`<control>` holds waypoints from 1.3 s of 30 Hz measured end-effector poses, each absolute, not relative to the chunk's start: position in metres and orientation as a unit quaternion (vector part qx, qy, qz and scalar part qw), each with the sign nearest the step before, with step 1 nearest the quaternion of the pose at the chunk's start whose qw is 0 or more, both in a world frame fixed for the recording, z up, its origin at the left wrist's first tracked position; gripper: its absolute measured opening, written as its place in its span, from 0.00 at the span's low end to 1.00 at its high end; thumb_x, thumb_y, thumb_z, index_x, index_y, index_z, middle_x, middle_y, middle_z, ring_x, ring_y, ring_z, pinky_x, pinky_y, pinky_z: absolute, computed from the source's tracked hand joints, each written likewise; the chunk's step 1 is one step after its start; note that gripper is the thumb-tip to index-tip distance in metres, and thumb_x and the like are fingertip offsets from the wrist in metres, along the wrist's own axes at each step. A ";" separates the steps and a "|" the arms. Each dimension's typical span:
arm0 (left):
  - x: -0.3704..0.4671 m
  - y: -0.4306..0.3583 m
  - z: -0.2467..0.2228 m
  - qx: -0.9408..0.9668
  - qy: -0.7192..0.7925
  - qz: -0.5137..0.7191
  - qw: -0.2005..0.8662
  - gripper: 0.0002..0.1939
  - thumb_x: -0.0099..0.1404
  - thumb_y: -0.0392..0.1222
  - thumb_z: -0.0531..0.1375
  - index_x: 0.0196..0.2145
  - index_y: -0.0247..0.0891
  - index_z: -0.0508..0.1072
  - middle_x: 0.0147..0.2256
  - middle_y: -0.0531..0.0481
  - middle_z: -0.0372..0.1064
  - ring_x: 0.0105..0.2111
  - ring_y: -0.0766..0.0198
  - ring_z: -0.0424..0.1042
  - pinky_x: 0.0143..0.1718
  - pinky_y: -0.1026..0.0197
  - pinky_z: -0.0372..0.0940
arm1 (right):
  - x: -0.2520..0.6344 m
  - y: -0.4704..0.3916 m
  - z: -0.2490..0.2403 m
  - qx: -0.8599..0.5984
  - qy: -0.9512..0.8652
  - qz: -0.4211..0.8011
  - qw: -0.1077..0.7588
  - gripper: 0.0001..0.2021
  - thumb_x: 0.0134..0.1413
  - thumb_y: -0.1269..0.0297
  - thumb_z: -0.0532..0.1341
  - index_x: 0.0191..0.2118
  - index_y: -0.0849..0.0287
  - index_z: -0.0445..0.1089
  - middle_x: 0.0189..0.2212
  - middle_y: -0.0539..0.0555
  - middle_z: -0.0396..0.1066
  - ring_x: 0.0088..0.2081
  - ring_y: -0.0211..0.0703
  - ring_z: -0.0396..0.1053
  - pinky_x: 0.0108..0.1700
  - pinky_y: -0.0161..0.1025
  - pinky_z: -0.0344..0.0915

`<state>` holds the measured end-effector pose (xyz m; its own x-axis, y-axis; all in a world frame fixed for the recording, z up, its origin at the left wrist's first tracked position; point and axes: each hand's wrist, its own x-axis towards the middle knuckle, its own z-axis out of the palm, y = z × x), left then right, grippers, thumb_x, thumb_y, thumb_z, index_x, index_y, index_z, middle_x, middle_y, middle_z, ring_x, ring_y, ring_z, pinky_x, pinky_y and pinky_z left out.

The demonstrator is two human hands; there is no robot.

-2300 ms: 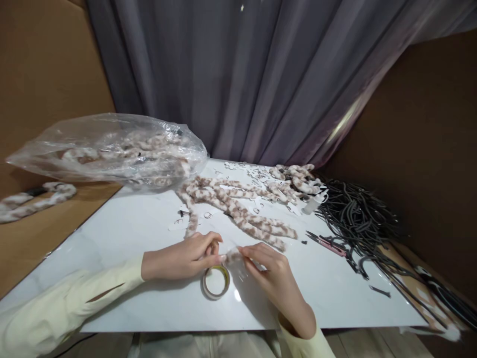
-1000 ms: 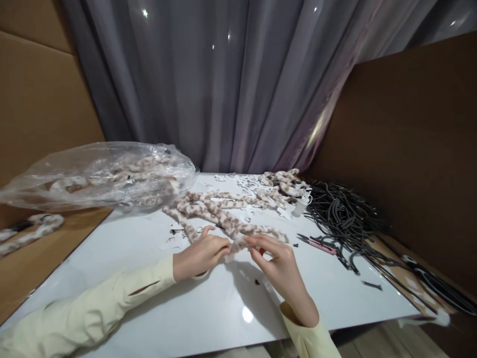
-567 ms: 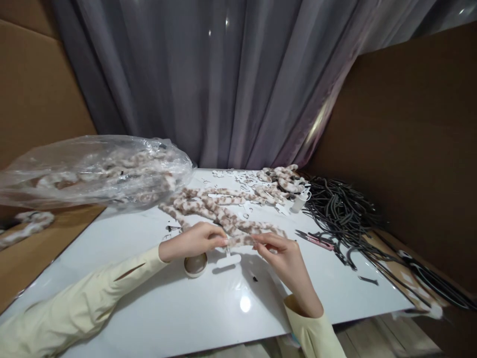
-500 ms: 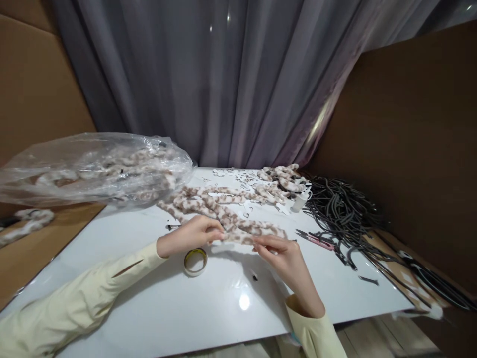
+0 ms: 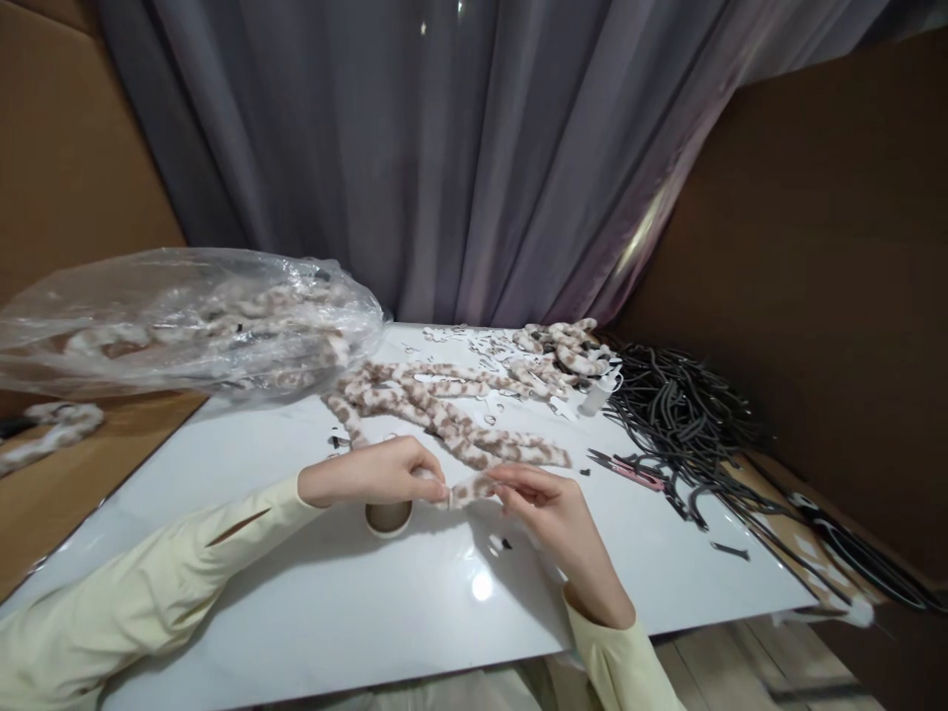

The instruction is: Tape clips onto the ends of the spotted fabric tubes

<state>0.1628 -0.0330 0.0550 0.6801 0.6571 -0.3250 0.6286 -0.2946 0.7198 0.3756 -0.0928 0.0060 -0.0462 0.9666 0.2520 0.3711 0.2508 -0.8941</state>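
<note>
While the left hand (image 5: 389,470) pinches 1 end of a short strip (image 5: 472,489) between thumb and fingers, the right hand (image 5: 544,506) grips the other end with its fingertips, so the strip spans the gap just above the front of the desk (image 5: 355,612). Holding it by the 2 ends probably keeps it steady and leaves its middle uncovered. A ring-shaped roll (image 5: 388,534) lies just below the left hand, seemingly where it can be reached easily. Pink-handled snips (image 5: 638,473) lie beyond the right hand, well apart from it but near that side, which would also make them handy.

The strip looks soft and furry, white with brown blotches, and matches the long lengths (image 5: 451,425) fanned out behind the hands. More of this plush shows through a thin, crinkled, clear bag (image 5: 185,326) on the left, its film shiny. Black cords (image 5: 673,405), smooth and bendy by the look of them, form a tangled heap on the right; a small whitish bottle (image 5: 596,397) stands beside them. The desk is white and glossy, bouncing back a bright spot of light.
</note>
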 end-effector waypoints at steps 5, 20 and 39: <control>0.169 -0.041 0.052 0.790 0.399 0.006 0.465 0.20 0.58 0.56 0.56 0.22 0.35 0.69 0.13 0.59 0.51 0.16 0.71 0.51 0.19 0.67 0.48 | 0.368 -0.094 0.008 -0.467 -0.666 0.315 0.489 0.08 0.50 0.69 0.59 0.34 0.57 0.76 0.37 0.56 0.75 0.42 0.46 0.72 0.37 0.38 0.70; 0.170 -0.039 0.054 0.710 0.346 0.032 0.613 0.14 0.62 0.48 0.55 0.38 0.34 0.68 0.24 0.54 0.66 0.20 0.72 0.58 0.20 0.69 0.51 | 0.366 -0.094 0.003 -0.495 -0.639 0.319 0.495 0.12 0.48 0.67 0.61 0.41 0.59 0.67 0.34 0.56 0.75 0.38 0.44 0.73 0.39 0.38 0.70; 0.174 -0.043 0.041 0.707 0.358 0.025 0.609 0.17 0.63 0.52 0.53 0.30 0.34 0.69 0.20 0.56 0.61 0.12 0.76 0.48 0.12 0.69 0.44 | 0.342 -0.100 0.003 -0.491 -0.453 0.501 0.550 0.21 0.40 0.63 0.68 0.41 0.58 0.61 0.29 0.54 0.75 0.33 0.44 0.73 0.34 0.38 0.68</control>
<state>0.1740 -0.0431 0.0407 0.7419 0.5379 -0.4003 0.4760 -0.0022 0.8794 0.3421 -0.0998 0.0027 0.0868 0.9962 0.0060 -0.1054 0.0152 -0.9943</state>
